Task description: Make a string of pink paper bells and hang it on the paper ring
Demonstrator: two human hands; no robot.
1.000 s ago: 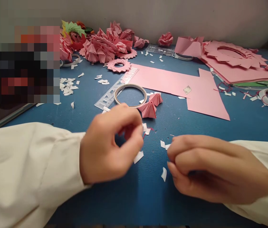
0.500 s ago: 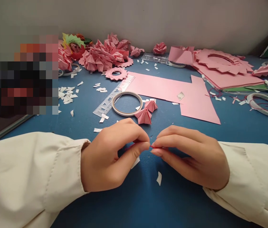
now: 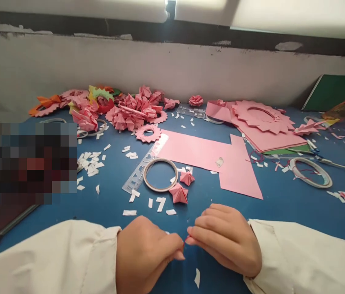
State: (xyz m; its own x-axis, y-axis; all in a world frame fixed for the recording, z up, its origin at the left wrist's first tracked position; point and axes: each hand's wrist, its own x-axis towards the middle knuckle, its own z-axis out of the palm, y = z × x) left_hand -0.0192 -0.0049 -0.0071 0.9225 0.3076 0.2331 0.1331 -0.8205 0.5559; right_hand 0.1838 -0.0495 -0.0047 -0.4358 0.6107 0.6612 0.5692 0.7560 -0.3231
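Observation:
My left hand [image 3: 149,255] is closed in a pinch, thumb against the bent fingers. Opposite it, my right hand [image 3: 226,239] also pinches, its fingertips close to the left ones. A short bit of thin red thread [image 3: 185,241] shows between the two pinches; the rest is hidden by the fingers. Beyond my hands lie two small folded pink paper stars, the nearer one [image 3: 179,193] larger than the farther one [image 3: 187,178]. Beside them rests a roll of tape [image 3: 145,179], partly over a clear stencil ruler [image 3: 136,175].
A cut pink sheet [image 3: 197,151] lies mid-table. Folded pink paper pieces [image 3: 129,116] are heaped at the back. White paper scraps [image 3: 91,163] litter the left. Another tape roll [image 3: 323,179] and pink sheets [image 3: 270,141] lie right. A blurred-out area [image 3: 25,163] covers the left.
The view has tilted upward, so my hands and the table appear lower and the window ledge shows. My left hand has turned knuckles-up; both hands remain pinched close together.

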